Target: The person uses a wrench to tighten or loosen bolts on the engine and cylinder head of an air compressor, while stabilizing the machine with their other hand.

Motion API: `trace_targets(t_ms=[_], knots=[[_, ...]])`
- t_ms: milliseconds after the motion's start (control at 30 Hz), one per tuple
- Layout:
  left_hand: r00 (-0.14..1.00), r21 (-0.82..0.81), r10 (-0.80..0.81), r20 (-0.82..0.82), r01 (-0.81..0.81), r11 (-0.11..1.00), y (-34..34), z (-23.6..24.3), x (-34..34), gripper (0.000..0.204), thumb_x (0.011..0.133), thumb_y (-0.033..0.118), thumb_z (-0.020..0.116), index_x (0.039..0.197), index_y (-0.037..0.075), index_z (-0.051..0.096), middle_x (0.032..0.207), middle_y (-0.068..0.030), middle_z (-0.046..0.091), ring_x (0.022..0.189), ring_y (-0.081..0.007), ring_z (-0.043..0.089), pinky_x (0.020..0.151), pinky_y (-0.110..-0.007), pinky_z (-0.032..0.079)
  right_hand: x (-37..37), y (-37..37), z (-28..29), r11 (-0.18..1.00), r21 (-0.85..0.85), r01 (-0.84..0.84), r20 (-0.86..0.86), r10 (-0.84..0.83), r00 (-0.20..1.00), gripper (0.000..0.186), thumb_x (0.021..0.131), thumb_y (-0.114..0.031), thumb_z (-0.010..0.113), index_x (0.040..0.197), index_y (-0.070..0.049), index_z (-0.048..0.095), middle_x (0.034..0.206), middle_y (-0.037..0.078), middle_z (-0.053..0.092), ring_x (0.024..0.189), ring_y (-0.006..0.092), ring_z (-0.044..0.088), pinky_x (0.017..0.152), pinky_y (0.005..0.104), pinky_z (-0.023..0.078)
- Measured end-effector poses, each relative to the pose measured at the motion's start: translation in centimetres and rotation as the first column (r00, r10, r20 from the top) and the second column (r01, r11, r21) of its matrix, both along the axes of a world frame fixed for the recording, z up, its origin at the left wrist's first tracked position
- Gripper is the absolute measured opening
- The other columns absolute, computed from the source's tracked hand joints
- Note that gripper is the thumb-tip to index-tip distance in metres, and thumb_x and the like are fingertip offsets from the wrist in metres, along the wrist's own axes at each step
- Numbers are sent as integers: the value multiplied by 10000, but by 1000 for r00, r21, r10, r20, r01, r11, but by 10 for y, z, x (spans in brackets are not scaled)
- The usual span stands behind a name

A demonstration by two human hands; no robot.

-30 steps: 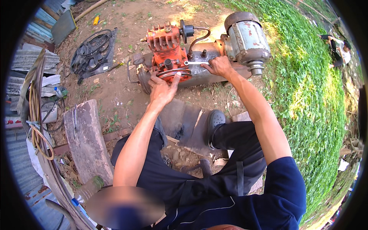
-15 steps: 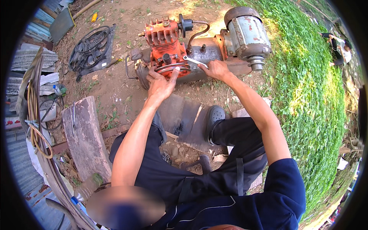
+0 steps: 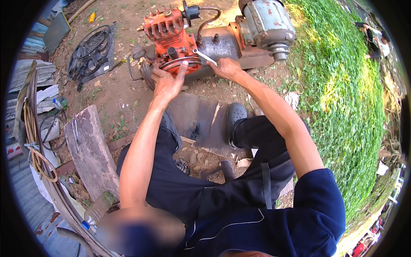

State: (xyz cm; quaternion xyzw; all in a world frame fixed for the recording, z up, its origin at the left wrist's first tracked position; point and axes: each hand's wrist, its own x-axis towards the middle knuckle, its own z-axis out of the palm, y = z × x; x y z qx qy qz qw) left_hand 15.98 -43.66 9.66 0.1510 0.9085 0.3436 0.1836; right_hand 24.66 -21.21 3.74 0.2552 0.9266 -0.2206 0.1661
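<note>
A red finned compressor head (image 3: 165, 28) with a grooved pulley wheel (image 3: 195, 64) on its near side stands on a rusty tank. My left hand (image 3: 169, 83) grips the near left rim of this wheel, thumb on top, some fingers hidden behind it. Between the fingers of my right hand (image 3: 227, 69) is the end of a silver spanner (image 3: 205, 56). The spanner's far end meets the red body just above the wheel's right side; the fastener there is too small to make out.
A grey electric motor (image 3: 269, 25) sits at the tank's right end. Coiled black hoses (image 3: 90, 53) lie on a sheet at left. Tools rest on a wooden plank (image 3: 92, 150). Grass (image 3: 338, 107) covers the right side, where another person (image 3: 376, 40) sits far off.
The whole scene has shifted up and left in the picture. The spanner is tilted a little more steeply, its held end nearer me. Both hands keep their holds.
</note>
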Motion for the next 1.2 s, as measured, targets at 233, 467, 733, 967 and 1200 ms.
trace_targets(t_ms=[233, 467, 733, 967, 1200], knots=[[1000, 4, -23, 17, 23, 1000, 0, -2, -3, 1260, 757, 815, 544, 1386, -167, 67, 1365, -435, 209, 1309, -535, 302, 1094, -497, 318, -12, 12, -27, 966, -241, 89, 5, -91, 996, 880, 907, -748, 344, 816, 61, 678, 818, 230, 678, 819, 385, 672, 751, 479, 509], [998, -25, -24, 50, 25, 999, 0, 1, -3, 1260, 756, 825, 530, 1388, -157, 55, 1371, -430, 192, 1289, -533, 337, 1088, -498, 330, -8, 10, -21, 573, -747, 337, 209, -279, 937, 619, 913, -686, 475, 644, -131, 423, 539, -18, 315, 424, 128, 270, 408, 334, 263], [997, -24, -26, 67, 28, 999, -1, -4, -5, 1255, 752, 837, 518, 1399, -123, 32, 1369, -417, 190, 1287, -538, 333, 1089, -491, 329, -1, -12, -20, 474, -774, 420, 190, -460, 868, 580, 914, -683, 481, 659, -167, 405, 523, -76, 255, 409, 93, 191, 404, 286, 169], [1000, -21, 4, 28, -4, 1000, 2, -15, -3, 1217, 766, 819, 524, 1394, -113, 59, 1347, -397, 220, 1268, -544, 334, 1080, -537, 313, -1, -20, -33, 767, -484, 421, 12, -475, 880, 687, 906, -700, 465, 813, -36, 614, 602, 51, 504, 486, 184, 449, 467, 358, 370], [1000, -120, 23, -7, -23, 993, 10, -2, 3, 1201, 770, 813, 524, 1399, -113, 89, 1327, -400, 250, 1248, -553, 343, 1061, -547, 327, -11, -47, -34, 779, -267, 567, 51, -576, 816, 738, 915, -692, 377, 1150, -70, 697, 1148, 240, 661, 1156, 383, 600, 964, 470, 453]])
